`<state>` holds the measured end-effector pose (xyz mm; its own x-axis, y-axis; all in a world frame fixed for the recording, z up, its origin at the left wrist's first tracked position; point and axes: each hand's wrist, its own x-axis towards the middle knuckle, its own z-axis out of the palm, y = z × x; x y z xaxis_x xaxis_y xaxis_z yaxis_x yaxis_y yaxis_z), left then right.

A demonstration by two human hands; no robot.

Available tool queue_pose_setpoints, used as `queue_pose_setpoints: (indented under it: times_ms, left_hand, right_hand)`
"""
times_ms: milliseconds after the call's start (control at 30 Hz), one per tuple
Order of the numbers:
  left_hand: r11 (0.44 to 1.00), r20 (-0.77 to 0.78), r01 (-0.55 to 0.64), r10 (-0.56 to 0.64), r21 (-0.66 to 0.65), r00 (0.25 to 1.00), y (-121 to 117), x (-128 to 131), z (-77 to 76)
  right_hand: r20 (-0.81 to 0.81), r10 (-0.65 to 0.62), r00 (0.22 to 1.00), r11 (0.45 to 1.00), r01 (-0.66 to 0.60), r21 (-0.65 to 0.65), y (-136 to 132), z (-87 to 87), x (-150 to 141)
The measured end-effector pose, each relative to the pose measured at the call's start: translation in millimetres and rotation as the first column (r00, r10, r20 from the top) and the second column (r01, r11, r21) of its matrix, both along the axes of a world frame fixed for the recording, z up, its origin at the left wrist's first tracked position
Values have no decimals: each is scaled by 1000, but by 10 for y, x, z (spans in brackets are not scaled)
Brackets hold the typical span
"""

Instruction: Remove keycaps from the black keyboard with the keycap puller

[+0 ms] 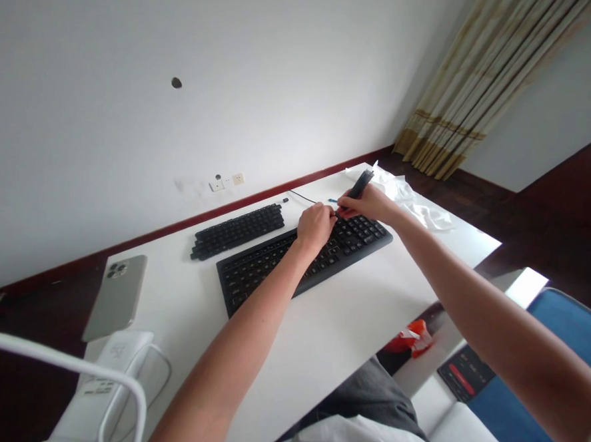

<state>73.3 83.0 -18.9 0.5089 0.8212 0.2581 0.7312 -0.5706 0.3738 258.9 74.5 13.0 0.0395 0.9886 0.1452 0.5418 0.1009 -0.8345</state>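
One smartphone (114, 295) lies camera side up at the left end of the white tabletop (352, 324). Next, a block of black keycaps (239, 231), just behind the black keyboard (273, 262). Left hand (316, 226) above the keyboard, fingers curled inward; contents of grip, if any, cannot be told. Right hand (367, 203) beside it, fingers closed around a tilted dark tool (361, 184), type unclear. Rightmost: crumpled white wrapping (414, 200).

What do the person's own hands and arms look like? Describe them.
Left hand and right hand are bare, five-fingered, without gloves. The forearms are bare too, with no watch or bracelet visible. Pale sleeve edges show at the bottom of the view.
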Motion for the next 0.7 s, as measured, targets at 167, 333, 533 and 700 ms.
queue_pose_setpoints:
  times_ms: [167,333,533,700]
  left_hand:
    - [1000,-1,-20,20,-4,1000,-6,9,1]
    - [1000,-13,-11,11,-4,1000,3,8,15]
    - [1000,10,-5,5,-9,1000,-5,-13,32]
    - [1000,32,11,-11,-10,999,-14,-18,40]
  right_hand:
    - [-19,16,1000,966,-20,-256,161,173,-34]
    - [324,47,945,989,3,-151,110,292,-144]
    - [324,6,946,1000,-9,7,-184,172,-118]
    - [197,-60,978,997,48,67,-371,-8,-111]
